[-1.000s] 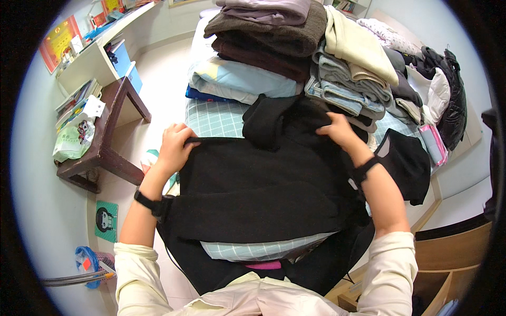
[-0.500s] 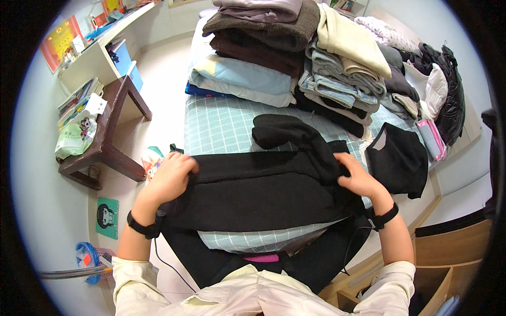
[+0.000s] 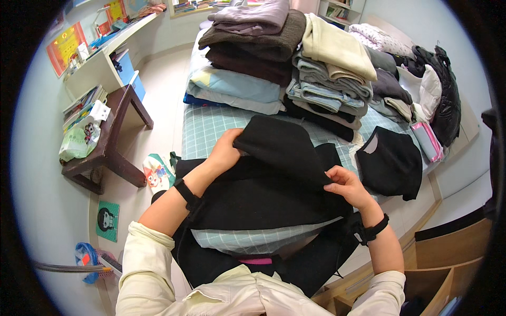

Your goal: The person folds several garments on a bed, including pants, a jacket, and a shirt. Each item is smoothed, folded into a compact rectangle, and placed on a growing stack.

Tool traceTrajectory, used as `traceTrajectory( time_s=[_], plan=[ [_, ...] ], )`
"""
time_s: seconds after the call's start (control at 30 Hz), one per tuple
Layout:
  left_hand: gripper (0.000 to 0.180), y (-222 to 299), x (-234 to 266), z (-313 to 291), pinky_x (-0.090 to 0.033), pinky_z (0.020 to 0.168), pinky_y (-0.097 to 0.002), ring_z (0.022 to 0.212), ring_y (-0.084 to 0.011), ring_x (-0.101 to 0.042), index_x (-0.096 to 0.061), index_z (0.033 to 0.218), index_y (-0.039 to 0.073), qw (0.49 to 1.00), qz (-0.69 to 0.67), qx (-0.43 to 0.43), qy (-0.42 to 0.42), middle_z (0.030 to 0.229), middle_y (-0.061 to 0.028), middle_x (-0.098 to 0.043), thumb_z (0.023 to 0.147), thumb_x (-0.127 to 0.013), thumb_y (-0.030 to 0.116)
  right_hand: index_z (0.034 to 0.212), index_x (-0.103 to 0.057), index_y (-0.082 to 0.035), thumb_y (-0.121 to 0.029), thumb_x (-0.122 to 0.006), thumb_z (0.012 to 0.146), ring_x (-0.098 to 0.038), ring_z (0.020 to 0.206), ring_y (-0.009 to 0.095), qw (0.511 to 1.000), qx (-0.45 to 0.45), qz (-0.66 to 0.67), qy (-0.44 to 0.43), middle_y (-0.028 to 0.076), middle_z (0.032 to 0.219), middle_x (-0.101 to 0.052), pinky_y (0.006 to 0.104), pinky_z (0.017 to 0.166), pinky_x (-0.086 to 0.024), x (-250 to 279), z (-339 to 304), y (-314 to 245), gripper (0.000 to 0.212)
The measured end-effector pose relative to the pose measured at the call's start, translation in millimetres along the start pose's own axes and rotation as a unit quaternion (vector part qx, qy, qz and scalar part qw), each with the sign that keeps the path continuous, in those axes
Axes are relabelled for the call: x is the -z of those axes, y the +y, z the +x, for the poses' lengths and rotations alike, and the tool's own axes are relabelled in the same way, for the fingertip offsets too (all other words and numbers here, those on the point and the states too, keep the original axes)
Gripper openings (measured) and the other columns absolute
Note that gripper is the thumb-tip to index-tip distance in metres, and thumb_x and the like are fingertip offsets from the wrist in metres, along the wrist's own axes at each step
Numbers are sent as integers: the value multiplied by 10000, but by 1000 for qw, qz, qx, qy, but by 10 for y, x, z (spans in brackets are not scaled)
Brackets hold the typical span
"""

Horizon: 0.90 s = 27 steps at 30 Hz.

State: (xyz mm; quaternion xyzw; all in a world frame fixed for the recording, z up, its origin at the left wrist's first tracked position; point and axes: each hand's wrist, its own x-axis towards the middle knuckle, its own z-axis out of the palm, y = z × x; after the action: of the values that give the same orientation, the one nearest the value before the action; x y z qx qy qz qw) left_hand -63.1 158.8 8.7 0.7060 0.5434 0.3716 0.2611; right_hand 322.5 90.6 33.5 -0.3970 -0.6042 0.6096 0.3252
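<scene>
A black long-sleeved top (image 3: 258, 203) lies folded over the near edge of the bed, in front of my lap. My left hand (image 3: 226, 151) is closed on the end of its sleeve (image 3: 284, 145), which is raised and stretched out flat above the body of the top. At the sleeve's other end my right hand (image 3: 345, 185) pinches the cloth between thumb and fingers. Another black garment (image 3: 391, 160) lies spread to the right of my right hand, apart from it.
Tall stacks of folded clothes (image 3: 240, 87) and trousers (image 3: 337, 50) stand farther back on the checked bed sheet (image 3: 211, 124). A black jacket (image 3: 448, 100) and a pink package (image 3: 428, 141) are at the right. A dark wooden stool (image 3: 118, 137) stands left, beside a printed bag (image 3: 158, 171).
My left hand has moved right and away from me, from the left part of the top to the sleeve's end. The curled sleeve is now straightened between both hands.
</scene>
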Motion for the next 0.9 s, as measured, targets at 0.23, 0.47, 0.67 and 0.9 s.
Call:
traceTrajectory(
  time_s=[0.23,0.47,0.67,0.9],
  plan=[
    [288,358,767,-157,-474,978,-473,996,-384,-603,-568,951,35,887,239,-265,292,937,-147,-583,703,-662,-79,1066,-598,-15,18,-653,913,-639,818,155,930,118,-287,196,71,907,-664,289,699,-496,-38,-19,145,166],
    [192,103,997,-1148,-460,800,-385,894,-269,-573,-580,989,64,824,492,-276,-37,936,-94,-535,804,-588,116,1200,-609,-18,-31,-655,782,-617,906,269,671,231,-701,70,116,1148,-664,381,819,-477,-393,-160,136,421],
    [342,-200,975,-1509,-455,981,-441,1091,-335,-596,-623,1070,33,908,381,-164,-56,1136,-139,-615,734,-657,-19,1205,-605,-8,-64,-718,780,-607,983,283,728,227,-634,128,112,1078,-660,427,932,-438,-543,-38,33,443],
    [196,113,1375,-1356,-481,956,-369,972,-232,-639,-581,1060,51,977,-78,-136,141,1062,-74,-659,904,-699,30,1130,-697,-14,-78,-602,1000,-567,981,55,988,73,2,139,-38,1094,-660,229,869,-455,-352,232,42,173]
  ],
)
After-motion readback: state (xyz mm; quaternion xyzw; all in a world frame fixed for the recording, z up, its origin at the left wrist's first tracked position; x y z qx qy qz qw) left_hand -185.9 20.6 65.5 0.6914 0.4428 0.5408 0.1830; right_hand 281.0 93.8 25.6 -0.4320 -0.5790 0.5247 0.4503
